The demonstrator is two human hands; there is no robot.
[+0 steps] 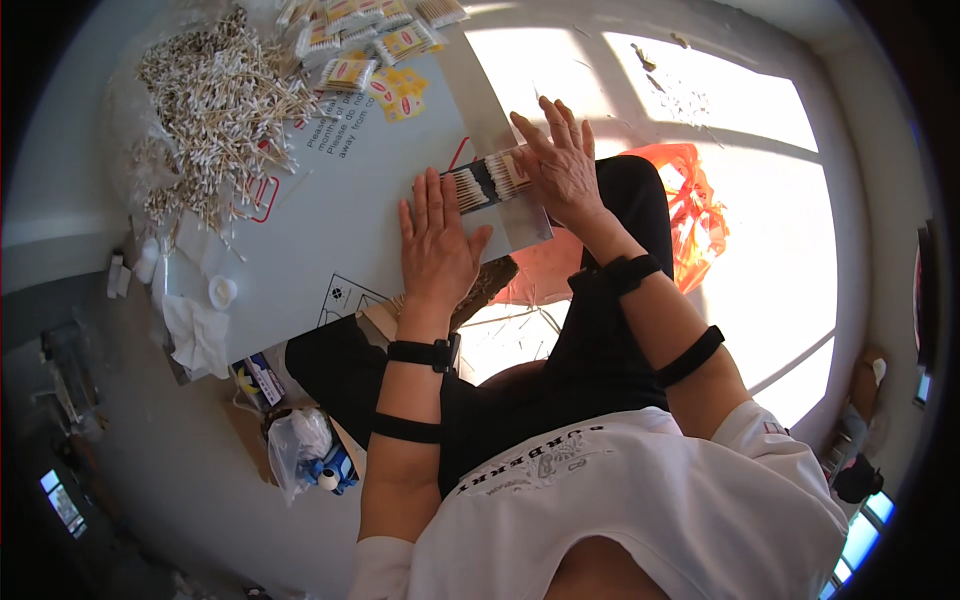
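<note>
A short row of cotton swabs (pixel 467 192) lies side by side near the table's right edge, with a dark band (pixel 484 180) between it and a second row (pixel 507 172). My left hand (pixel 437 245) rests flat on the table, fingers stretched out, its index finger beside the left end of the swabs. At the other end is my right hand (pixel 565 175), its fingers extended and apart; its thumb side meets the swabs, and the exact contact is hidden.
A large heap of loose cotton swabs (pixel 215 110) in clear plastic covers the table's far left. Several packed swab bags (pixel 350 72) and yellow printed labels (pixel 400 95) lie at the back. White tissue (pixel 195 330) sits at the near left corner. An orange plastic bag (pixel 690 215) lies right of my knee.
</note>
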